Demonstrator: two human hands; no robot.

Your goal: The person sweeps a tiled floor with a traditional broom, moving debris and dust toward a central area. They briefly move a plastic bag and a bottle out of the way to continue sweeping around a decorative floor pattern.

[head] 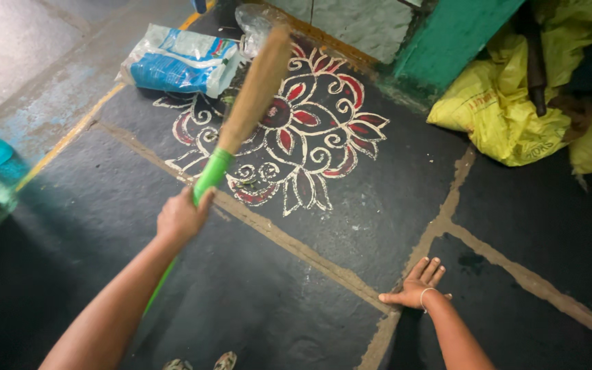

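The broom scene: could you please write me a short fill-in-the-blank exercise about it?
1. The left hand grips the broom by its ____ handle.
2. The right hand lies flat on the ____.
3. The floor drawing shows a red and white ____.
4. The sack by the green wall is ____.

Missing words: green; floor; flower; yellow
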